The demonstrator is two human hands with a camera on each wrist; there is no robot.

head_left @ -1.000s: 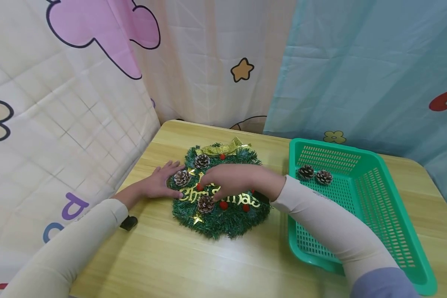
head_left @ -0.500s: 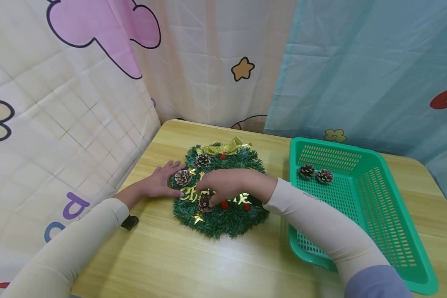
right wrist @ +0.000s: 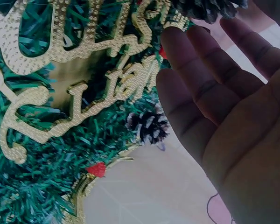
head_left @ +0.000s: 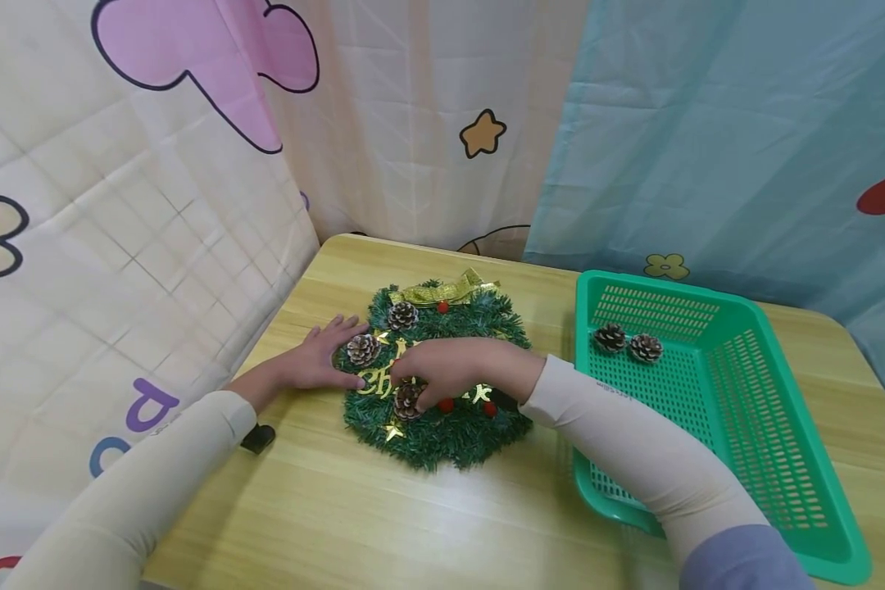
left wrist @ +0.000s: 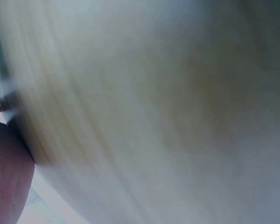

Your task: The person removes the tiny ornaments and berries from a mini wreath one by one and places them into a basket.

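A green tinsel Christmas wreath (head_left: 442, 447) with gold lettering, red balls and gold stars lies on the table. My right hand (head_left: 450, 365) reaches over it and pinches a frosted pine cone (head_left: 407, 403) at its lower left. That pine cone (right wrist: 210, 8) also shows at the top of the right wrist view, by the fingertips. My left hand (head_left: 320, 356) lies spread at the wreath's left edge, beside another pine cone (head_left: 363, 350). A further pine cone (head_left: 402, 315) sits higher on the wreath, near a gold ribbon (head_left: 438, 292). The right hand covers part of the lettering.
On the right stands a green plastic basket (head_left: 770, 360) with two pine cones (head_left: 627, 342) inside. A small black object (head_left: 258, 438) lies by the left forearm. Printed curtains (head_left: 413, 164) hang behind the wooden table (head_left: 383, 524). The left wrist view is mostly blurred.
My right hand has shifted slightly down over the wreath, and its thumb and fingers have come together on the lower-left pine cone. The left hand stays where it was.
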